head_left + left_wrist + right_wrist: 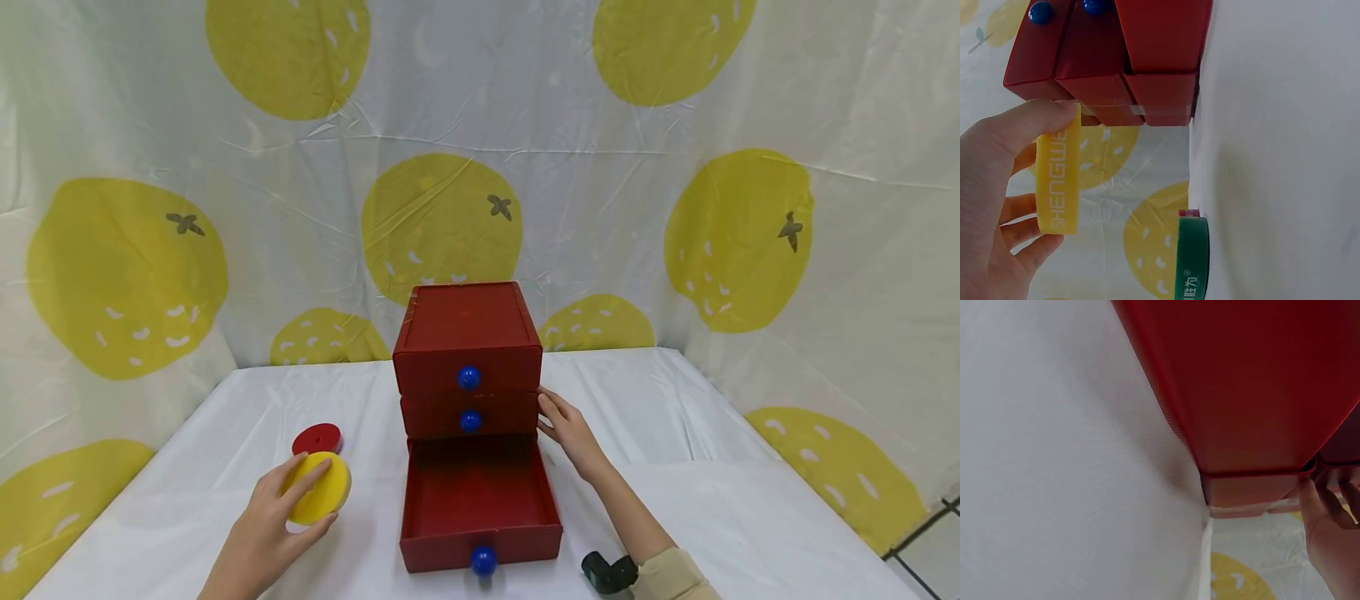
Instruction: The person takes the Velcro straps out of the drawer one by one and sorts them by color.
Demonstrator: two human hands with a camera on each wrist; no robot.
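My left hand [262, 518] grips a yellow roll of tape [324, 492] above the table, left of the drawer cabinet. The left wrist view shows white lettering on the edge of the yellow roll [1059, 181]. A red roll of tape [318, 437] lies behind it, and a green roll of tape [1192, 262] shows only in the left wrist view. The red cabinet [468, 321] has three drawers with blue knobs; its bottom drawer [480, 500] is pulled out. With extended fingers, my right hand [572, 435] touches the cabinet's right side, near the middle drawer.
A black elbow pipe [603, 573] lies by my right sleeve [675, 577], right of the pulled-out drawer. White cloth [720, 500] covers the table. A curtain [570, 192] printed with yellow fruit hangs behind and at the sides.
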